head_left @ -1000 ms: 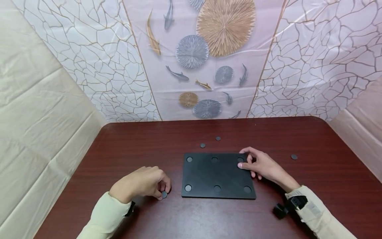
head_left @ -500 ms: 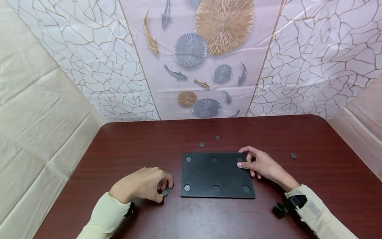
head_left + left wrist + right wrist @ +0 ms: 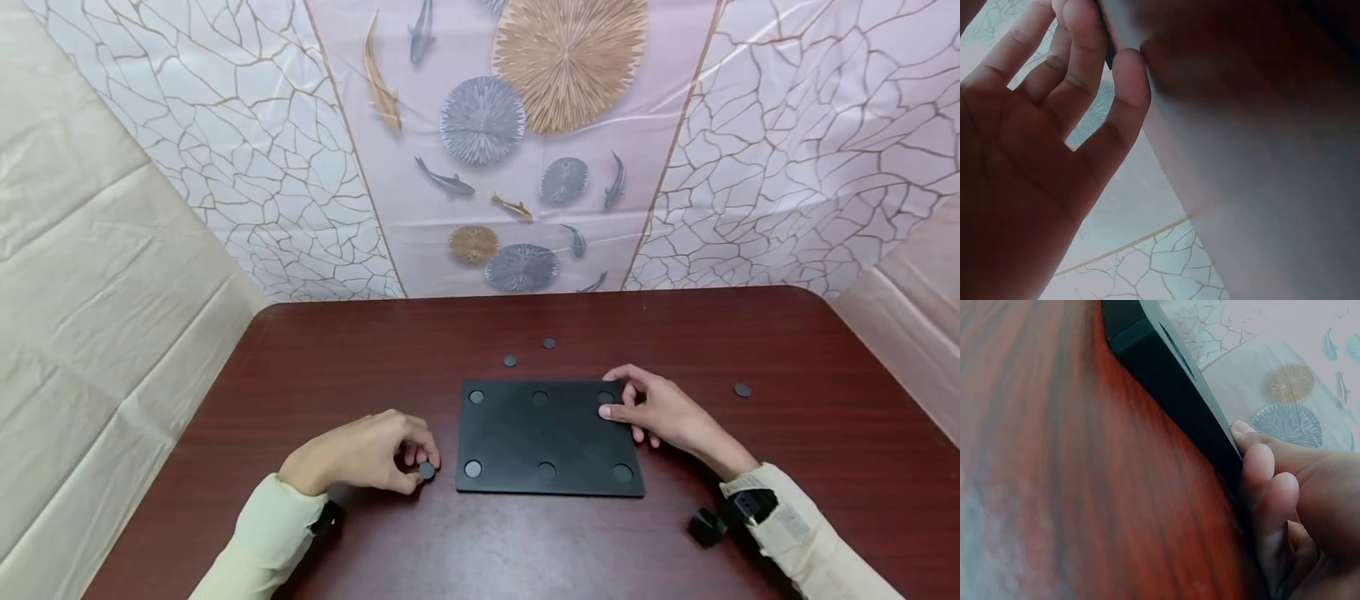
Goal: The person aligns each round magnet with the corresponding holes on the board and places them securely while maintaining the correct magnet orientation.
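The left hand [image 3: 360, 454] has just brought a small, round, flat, dark grey disc [image 3: 427, 471] closer to the left side of a flat, black, rectangular board [image 3: 547, 433]. The thumb and a finger pinch the disc now, and it is just beside the board but not touching it. I think this means the disc is well held and near the board, but it is not in any of the board's round hollows [image 3: 547, 472]. I cannot tell if the disc is lifted or still touches the shiny red-brown surface [image 3: 360, 358]. The right hand [image 3: 670, 410] grips the board at its far right corner, with the thumb on top and other fingers round the edge. Two grey discs [image 3: 473, 469] sit in the two hollows on the left, one near and one far. Two loose dark discs [image 3: 510, 361] lie past the far edge of the board, and one lone dark disc [image 3: 742, 390] lies off to the right. Half a second ago the thumb and finger were wider apart, and the pinched disc was a bit farther from the board. The right hand, the board and the other discs look the same as then.
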### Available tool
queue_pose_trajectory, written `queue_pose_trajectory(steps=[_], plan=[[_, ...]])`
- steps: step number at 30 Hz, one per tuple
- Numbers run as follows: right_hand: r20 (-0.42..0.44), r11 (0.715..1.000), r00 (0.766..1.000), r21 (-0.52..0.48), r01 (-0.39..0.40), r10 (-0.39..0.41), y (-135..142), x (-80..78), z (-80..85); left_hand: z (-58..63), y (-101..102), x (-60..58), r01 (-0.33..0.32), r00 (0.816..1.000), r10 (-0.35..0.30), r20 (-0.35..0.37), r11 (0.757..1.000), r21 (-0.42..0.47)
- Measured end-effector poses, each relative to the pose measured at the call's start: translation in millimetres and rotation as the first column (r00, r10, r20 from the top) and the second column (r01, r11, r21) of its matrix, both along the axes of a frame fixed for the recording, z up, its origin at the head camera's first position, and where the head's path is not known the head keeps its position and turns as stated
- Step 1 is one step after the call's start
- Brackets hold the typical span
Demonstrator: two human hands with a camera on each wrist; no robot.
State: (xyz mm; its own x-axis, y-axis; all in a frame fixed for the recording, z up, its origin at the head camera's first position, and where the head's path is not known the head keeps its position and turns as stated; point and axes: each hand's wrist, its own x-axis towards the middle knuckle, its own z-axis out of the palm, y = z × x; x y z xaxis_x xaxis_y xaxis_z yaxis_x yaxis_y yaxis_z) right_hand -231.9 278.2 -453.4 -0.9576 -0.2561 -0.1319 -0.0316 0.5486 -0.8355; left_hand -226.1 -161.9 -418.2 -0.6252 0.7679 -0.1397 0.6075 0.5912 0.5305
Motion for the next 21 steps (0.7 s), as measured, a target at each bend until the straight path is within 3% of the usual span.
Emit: queue_pose_trajectory(steps=[8,14,21], plan=[[-0.010,1.000,1.000,0.010,0.009,-0.009,4,0.8,4.7,-2.8,6,-7.4,0.033,0.999,-0.034,0.012,0.996,0.087],[-0.010,1.000,1.000,-0.002,0.000,0.000,2,0.5,1.7,-2.4,10,-4.8,0.041,0.999,-0.044,0.024,0.993,0.114],[0.006,1.000,1.000,0.005,0.014,-0.014,-1,0.5,0.1,-1.0,14,-5.0,-0.006,0.998,0.010,-0.058,0.997,0.073]])
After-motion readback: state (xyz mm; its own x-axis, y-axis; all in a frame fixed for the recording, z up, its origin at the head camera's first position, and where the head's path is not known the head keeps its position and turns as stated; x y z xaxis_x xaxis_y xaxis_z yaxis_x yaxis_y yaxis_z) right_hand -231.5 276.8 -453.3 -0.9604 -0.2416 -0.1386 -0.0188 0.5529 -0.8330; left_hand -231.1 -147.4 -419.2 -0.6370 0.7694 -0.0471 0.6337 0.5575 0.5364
